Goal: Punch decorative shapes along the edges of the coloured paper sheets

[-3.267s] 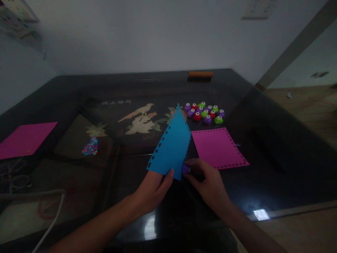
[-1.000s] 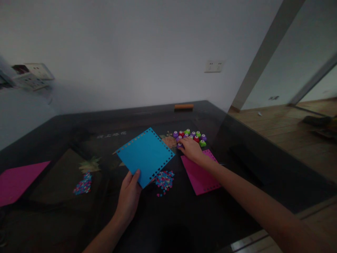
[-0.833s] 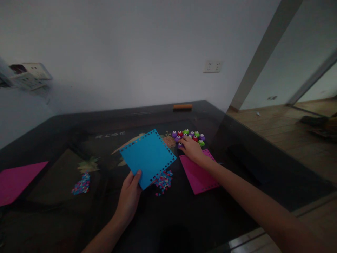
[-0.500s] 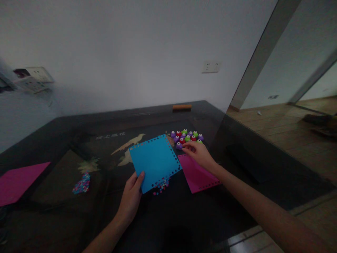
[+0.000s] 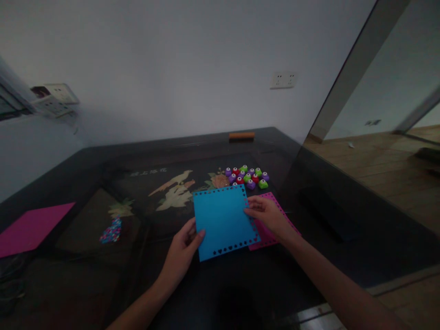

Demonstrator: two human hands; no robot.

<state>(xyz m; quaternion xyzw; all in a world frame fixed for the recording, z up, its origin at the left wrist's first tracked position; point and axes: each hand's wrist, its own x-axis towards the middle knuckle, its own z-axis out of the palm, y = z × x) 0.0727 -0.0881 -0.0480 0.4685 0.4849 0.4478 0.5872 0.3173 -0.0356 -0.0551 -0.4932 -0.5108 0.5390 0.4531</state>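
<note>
A blue sheet of paper with small shapes punched along three of its edges is held up over the dark table. Its left edge is pinched by my left hand, thumb on the front. At the punched right edge, my right hand is closed with thumb and fingertips on the paper. A pink sheet, also punched along its edges, lies partly under the blue one and my right hand. Just beyond the blue sheet stand several small craft punches in purple, red and green, some partly covered by it.
A heap of coloured confetti lies on the left of the table, near another pink sheet. A brown stick-like object rests by the far edge. Dark cables are at the left edge of view.
My right hand has moved from the punches down to the blue sheet's right edge. The blue sheet has shifted right and been turned straighter, covering more pink paper and the confetti beneath.
</note>
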